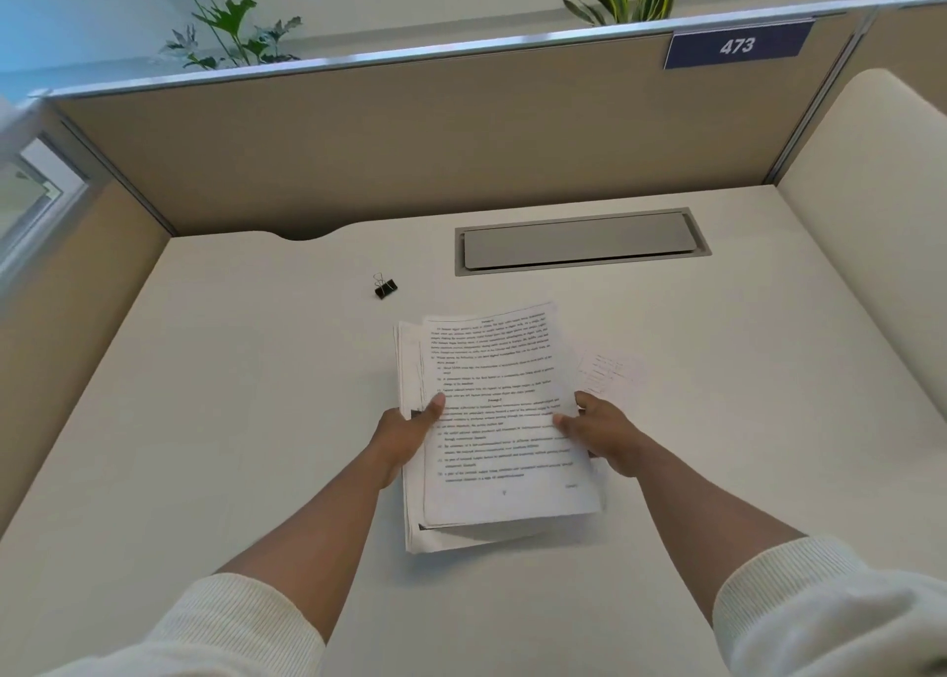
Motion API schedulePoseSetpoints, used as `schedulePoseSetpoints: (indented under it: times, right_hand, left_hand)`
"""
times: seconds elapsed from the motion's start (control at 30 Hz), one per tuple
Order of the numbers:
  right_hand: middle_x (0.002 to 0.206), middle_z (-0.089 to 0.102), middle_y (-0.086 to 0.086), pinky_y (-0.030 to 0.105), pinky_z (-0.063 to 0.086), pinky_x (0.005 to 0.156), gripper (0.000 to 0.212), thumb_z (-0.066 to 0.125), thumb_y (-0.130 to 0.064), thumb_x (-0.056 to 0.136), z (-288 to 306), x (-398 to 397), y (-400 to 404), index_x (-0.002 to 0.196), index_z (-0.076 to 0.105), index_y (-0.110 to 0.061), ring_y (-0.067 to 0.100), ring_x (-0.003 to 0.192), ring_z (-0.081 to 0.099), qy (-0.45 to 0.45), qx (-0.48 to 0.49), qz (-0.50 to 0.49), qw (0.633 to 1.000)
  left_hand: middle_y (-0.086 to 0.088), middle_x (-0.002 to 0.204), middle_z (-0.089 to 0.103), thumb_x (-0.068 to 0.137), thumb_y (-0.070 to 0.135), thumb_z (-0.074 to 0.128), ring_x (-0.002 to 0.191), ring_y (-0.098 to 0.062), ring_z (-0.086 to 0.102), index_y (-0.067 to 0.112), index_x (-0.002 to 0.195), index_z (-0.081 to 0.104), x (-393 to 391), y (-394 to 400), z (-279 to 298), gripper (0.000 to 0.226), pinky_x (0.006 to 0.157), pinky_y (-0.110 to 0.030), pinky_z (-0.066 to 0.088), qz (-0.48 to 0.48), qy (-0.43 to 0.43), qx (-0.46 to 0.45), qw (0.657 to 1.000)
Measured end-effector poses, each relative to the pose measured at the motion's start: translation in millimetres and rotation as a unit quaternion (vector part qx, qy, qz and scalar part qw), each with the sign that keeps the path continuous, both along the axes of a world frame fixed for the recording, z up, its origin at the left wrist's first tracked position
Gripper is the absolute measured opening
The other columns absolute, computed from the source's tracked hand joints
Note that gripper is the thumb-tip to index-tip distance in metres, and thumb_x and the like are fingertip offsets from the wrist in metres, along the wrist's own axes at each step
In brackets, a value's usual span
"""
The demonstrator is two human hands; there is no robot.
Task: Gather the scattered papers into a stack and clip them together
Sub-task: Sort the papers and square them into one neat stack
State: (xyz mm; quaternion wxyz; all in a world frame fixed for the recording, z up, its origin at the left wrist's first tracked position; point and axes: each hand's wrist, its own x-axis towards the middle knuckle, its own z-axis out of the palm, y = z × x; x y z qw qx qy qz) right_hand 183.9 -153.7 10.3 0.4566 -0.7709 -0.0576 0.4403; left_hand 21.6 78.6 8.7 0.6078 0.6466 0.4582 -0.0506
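Observation:
A stack of printed white papers (494, 420) is held in front of me over the white desk (230, 394), its sheets slightly offset at the left and bottom edges. My left hand (407, 433) grips the stack's left edge, thumb on top. My right hand (602, 433) grips the right edge, thumb on the top sheet. One more sheet (612, 369), faintly printed, lies flat on the desk just right of the stack. A black binder clip (384, 287) with silver handles sits on the desk beyond the stack, to its far left, untouched.
A grey cable hatch (581, 240) is set into the desk at the back. Beige partition walls (410, 138) close the desk at the back and left, a white panel (871, 215) at the right. Plants stand behind the partition.

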Motion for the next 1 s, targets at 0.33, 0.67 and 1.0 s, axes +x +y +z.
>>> schedulePoseSetpoints:
  times: [0.33,0.67,1.0]
  right_hand:
    - [0.113,0.07,0.001,0.027,0.055,0.064,0.035,0.067,-0.019,0.091,1,-7,14,0.124,0.058,-0.017,0.017,0.094,0.068,0.046,0.001,0.026,0.999]
    - [0.117,0.07,0.004,0.048,0.052,0.093,0.049,0.077,-0.042,0.079,3,-1,11,0.119,0.059,-0.022,0.026,0.107,0.066,0.146,0.058,-0.041,0.987]
    - [0.127,0.066,0.014,0.053,0.052,0.094,0.057,0.071,-0.01,0.082,22,10,33,0.135,0.054,-0.013,0.036,0.115,0.063,0.238,0.276,-0.07,0.929]
  left_hand:
    - [-0.011,0.115,0.074,0.088,0.03,0.074,0.096,-0.026,0.074,0.009,0.124,0.066,9,-1,9,0.043,0.079,-0.037,0.061,-0.006,-0.058,-0.061,0.996]
    - [-0.017,0.123,0.07,0.091,0.024,0.071,0.113,-0.037,0.067,0.008,0.131,0.061,28,3,43,0.044,0.096,-0.055,0.053,-0.075,-0.175,-0.15,0.97]
    - [-0.018,0.127,0.068,0.081,0.028,0.079,0.117,-0.038,0.065,0.005,0.133,0.06,10,33,56,0.06,0.099,-0.055,0.052,-0.116,-0.142,-0.161,0.97]
